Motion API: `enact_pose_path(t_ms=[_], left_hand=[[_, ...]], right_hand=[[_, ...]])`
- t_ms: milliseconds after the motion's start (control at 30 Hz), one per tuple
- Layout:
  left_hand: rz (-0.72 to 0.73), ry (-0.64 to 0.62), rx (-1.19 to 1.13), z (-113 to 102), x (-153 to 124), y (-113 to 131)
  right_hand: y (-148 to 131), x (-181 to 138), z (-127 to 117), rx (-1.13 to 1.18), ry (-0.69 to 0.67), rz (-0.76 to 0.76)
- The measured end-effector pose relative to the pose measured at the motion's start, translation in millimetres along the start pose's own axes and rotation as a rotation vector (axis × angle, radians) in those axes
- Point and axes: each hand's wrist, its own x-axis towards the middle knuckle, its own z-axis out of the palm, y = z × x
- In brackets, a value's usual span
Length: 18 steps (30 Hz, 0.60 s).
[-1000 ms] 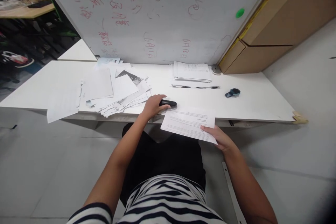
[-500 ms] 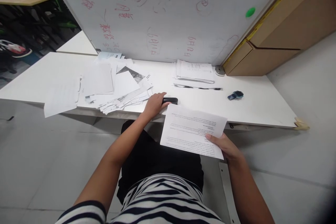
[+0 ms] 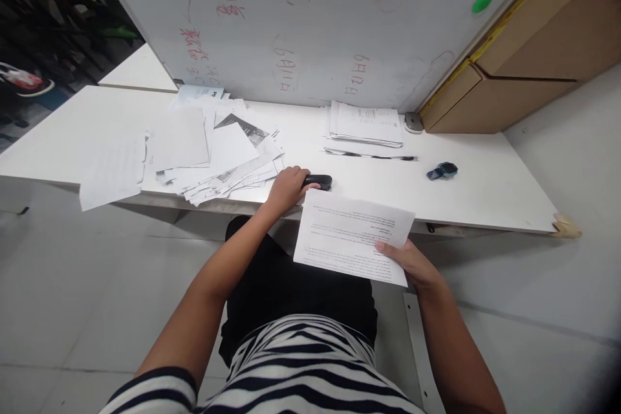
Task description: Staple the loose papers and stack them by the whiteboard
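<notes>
My left hand (image 3: 290,187) is closed round a black stapler (image 3: 320,181) lying near the table's front edge; its front end sticks out to the right of my fingers. In my right hand (image 3: 410,261) is a printed sheet of paper (image 3: 352,236), pinched by its right side with the thumb on top. The sheet is tilted over my lap, its upper left corner close to the stapler. Whether it is one sheet or more I cannot tell. Left of my left hand lies a messy spread of loose papers (image 3: 228,149) on the white table (image 3: 378,187).
A neat paper stack (image 3: 363,123) lies at the back, with a dark thin strip (image 3: 371,155) before it. To the right is a wristwatch (image 3: 442,171). Behind stands a whiteboard (image 3: 320,26) with red writing; cardboard boxes (image 3: 524,100) stand at the right. One sheet (image 3: 111,171) overhangs the front edge.
The view has tilted down and shifted slightly. My right hand and the sheet have moved a little to the left relative to the table; my left hand stays on the stapler.
</notes>
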Motion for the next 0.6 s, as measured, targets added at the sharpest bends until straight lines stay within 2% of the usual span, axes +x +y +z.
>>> enact_pose_path(t_ms=[200, 367, 433, 500, 600], left_hand=[[0.014, 0.003, 0.011, 0.3, -0.4, 0.2], [0.017, 0.001, 0.023, 1.2, -0.2, -0.3], [0.017, -0.014, 0.029, 0.2, 0.3, -0.2], [0.017, -0.028, 0.02, -1.6, 0.7, 0.3], [0.006, -0.015, -0.014, -3.6, 1.0, 1.5]], right_hand=[[8.1, 5.7, -0.6, 0.031, 0.032, 0.0], [8.6, 8.4, -2.9, -0.028, 0.051, -0.005], [-1.5, 14.0, -3.9, -0.063, 0.136, -0.087], [-21.3, 27.7, -6.3, -0.087, 0.261, -0.25], [-65.7, 69.2, -15.7, -0.103, 0.383, -0.534]])
